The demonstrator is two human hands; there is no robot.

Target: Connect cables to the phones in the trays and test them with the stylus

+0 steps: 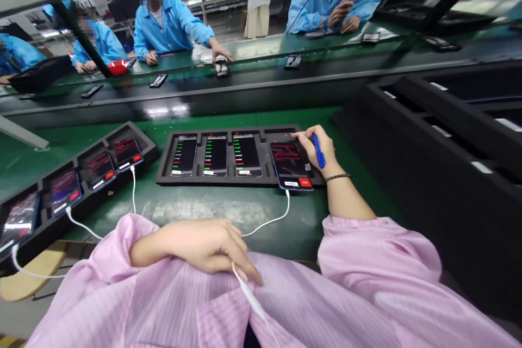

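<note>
My right hand rests on the right end of a black tray, closed around a blue pen, beside a phone with a red-lettered screen and a white cable plugged in. Three more phones with green and red lines lie in the tray's other slots. My left hand lies on my pink-sleeved lap, fingers curled round a white cable.
A second black tray at the left holds several phones with red screens and white cables. A stack of black trays stands at the right. Beyond a conveyor belt with phones, people in blue coats sit working.
</note>
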